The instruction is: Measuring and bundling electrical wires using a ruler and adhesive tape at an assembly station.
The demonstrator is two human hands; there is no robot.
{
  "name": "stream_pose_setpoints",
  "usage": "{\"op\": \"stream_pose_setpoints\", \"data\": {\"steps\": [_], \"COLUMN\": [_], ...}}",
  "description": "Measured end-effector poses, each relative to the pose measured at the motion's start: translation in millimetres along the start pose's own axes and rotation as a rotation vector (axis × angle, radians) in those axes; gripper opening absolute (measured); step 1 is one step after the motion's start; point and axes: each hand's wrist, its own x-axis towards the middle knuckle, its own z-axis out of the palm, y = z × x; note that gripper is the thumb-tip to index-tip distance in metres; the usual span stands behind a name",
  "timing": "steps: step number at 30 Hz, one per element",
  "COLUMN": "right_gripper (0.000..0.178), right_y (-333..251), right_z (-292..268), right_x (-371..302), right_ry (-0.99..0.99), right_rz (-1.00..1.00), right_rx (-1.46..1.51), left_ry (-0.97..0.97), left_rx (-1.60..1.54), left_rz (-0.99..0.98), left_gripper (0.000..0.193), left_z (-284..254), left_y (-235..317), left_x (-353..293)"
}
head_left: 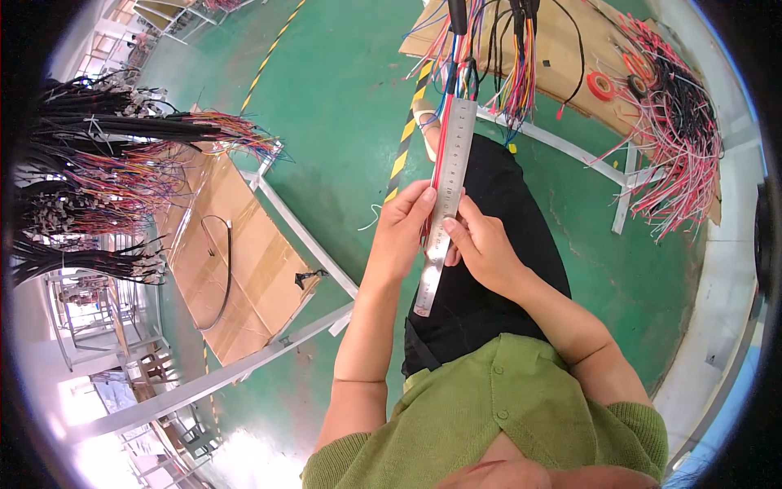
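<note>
The ruler (449, 181) lies along red wires (442, 151), over black pants (513, 191). Both arms (365, 326) reach forward. The right hand's (490, 246) grip pinches the ruler; the left hand's (401, 228) grip pinches the wires. Around are a green floor (326, 106), a cardboard-topped desk (252, 281) and a red tape roll (590, 85).

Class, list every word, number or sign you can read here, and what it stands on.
Ruler: a row of printed numbers, not copied out here; partly covered by the right hand, lower ones lost in glare.
Floor tape: black-and-yellow stripes, no legible words.
Elsewhere: nothing legible.
</note>
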Motion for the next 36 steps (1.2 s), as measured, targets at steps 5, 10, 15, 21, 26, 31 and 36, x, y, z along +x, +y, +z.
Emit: {"op": "stream_pose_setpoints", "data": {"steps": [5,10,15,21,26,31,36], "right_gripper": [0.025,0.022,0.028,0.028,0.026,0.026,0.026], "right_y": [0.2,1.2,0.7,1.1,1.0,0.4,-0.1], "right_z": [0.8,2.0,1.9,-1.0,-0.4,2.7,5.5], "right_x": [0.4,2.2,-0.4,-2.0,-4.4,-5.4,-6.2], "right_ry": [-0.020,-0.039,-0.032,-0.045,-0.065,-0.031,-0.050], "right_rz": [0.005,0.018,0.048,0.068,0.067,0.062,0.071], "right_rx": [-0.007,0.002,0.034,0.041,0.054,0.093,0.053], "left_ry": [-0.047,-0.081,-0.179,-0.245,-0.267,-0.128,-0.019], "left_rx": [-0.037,-0.019,0.176,0.330,0.298,0.283,0.191], "left_rz": [-0.027,-0.014,-0.014,0.032,0.018,0.088,0.090], "left_gripper": [0.031,0.031,0.033,0.030,0.033,0.035,0.032], "left_z": [-7.0,-13.8,-19.4,-24.0,-30.7,-24.5,-22.8], "left_y": [4.1,5.7,19.4,21.3,11.0,-2.3,-7.1], "left_x": [-4.7,-6.0,-11.0,-20.1,-26.1,-33.6,-40.6]}}
